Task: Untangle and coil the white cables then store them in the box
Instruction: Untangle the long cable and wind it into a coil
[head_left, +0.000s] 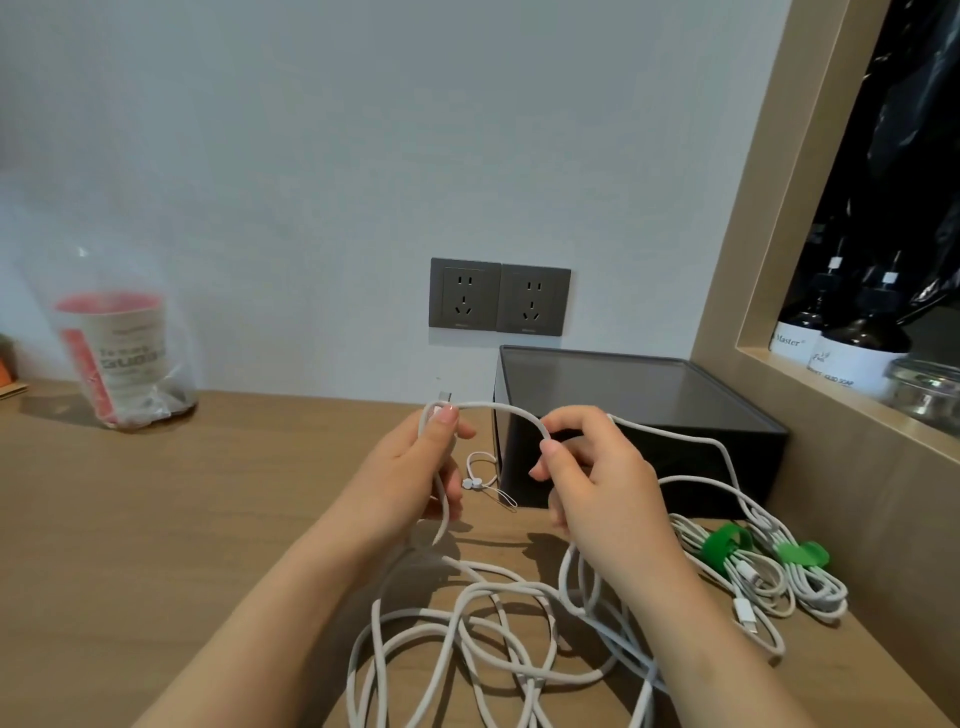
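Coiling is in hand: a white cable (498, 406) is held arched between both hands at centre frame, just in front of the box (758, 457). Near its plug end it is pinched by the thumb and fingers of the left hand (415, 467). Further along it is pinched between the thumb and forefinger of the right hand (602, 483), with the other fingers curled.

A first loop appears to be forming. Next, slack must be drawn up from the loose tangle (483, 639) at lower centre, and its crossings freed.

Counted: one box, two tied coils (748, 577) in green bands at lower right, two wall sockets (498, 299). How many cables lie in the tangle cannot be told.
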